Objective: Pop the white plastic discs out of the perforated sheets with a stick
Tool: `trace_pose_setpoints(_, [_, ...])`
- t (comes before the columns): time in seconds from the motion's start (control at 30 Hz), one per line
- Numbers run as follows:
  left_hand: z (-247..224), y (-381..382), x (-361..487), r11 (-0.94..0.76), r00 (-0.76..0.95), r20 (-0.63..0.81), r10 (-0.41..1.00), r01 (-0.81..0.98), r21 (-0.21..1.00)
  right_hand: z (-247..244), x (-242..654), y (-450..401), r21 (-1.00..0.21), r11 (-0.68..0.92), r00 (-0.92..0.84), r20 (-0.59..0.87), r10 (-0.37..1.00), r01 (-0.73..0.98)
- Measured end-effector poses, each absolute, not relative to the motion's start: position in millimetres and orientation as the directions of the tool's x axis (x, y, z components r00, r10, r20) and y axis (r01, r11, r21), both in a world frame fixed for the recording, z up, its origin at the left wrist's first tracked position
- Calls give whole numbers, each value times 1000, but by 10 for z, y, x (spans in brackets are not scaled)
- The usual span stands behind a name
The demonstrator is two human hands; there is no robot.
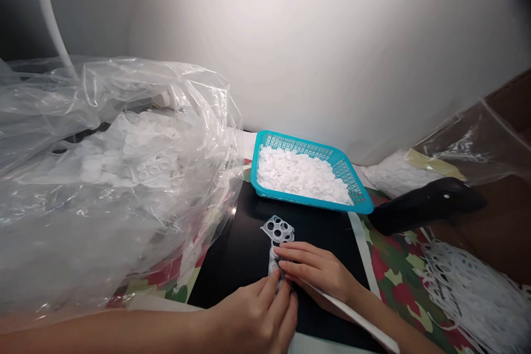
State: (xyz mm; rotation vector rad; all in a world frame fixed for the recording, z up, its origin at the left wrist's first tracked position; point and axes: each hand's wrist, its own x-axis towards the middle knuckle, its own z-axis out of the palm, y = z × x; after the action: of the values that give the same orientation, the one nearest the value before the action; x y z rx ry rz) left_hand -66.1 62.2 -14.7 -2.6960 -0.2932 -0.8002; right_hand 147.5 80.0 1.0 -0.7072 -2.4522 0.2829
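A translucent plastic strip with round holes (pixel 279 228) lies on the black mat (pixel 236 254), white round pieces showing in its nearer part. My left hand (pixel 259 307) is closed, pinching the near end of this strip between thumb and fingers. From the right, my right hand (pixel 319 268) grips the strip's edge, fingers together and tips on the round pieces; its thumb is hidden. Under the right palm, a long flat white piece (pixel 359 321) runs toward the lower right; whether the hand holds it, I cannot tell.
Behind the mat stands a blue basket (pixel 311 204) containing many small white discs (pixel 302 174). A large clear plastic bag (pixel 124 221) with perforated white pieces fills the left. At right are a black object (pixel 427 204) and a heap of thin white rings (pixel 481 293) on camouflage cloth (pixel 390 260).
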Motion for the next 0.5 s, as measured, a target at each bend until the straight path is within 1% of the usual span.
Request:
trace_pose_setpoints(0.07, [-144,617,-661,-930,828,551,105,278,-241,16,1465,791,-345,835,-691,470,549,429])
trace_pose_setpoints(0.1, [-146,614,-661,-930,829,549,104,277,-242,29,1463,786,-364,825,-683,467,562,431])
trace_pose_setpoints(0.27, [-172,608,-655,-930,811,574,112,289,-227,122,1485,779,-591,710,-661,361,658,384])
trace_pose_setpoints(0.33, [-176,607,-654,-930,808,578,114,291,-224,135,1500,786,-653,668,-651,338,679,358])
trace_pose_setpoints(0.4, [-174,606,-655,-933,807,581,109,285,-221,133,1508,795,-681,647,-643,331,691,345])
trace_pose_setpoints(0.5, [-167,611,-658,-933,805,583,108,285,-220,120,1507,800,-669,660,-647,341,681,341])
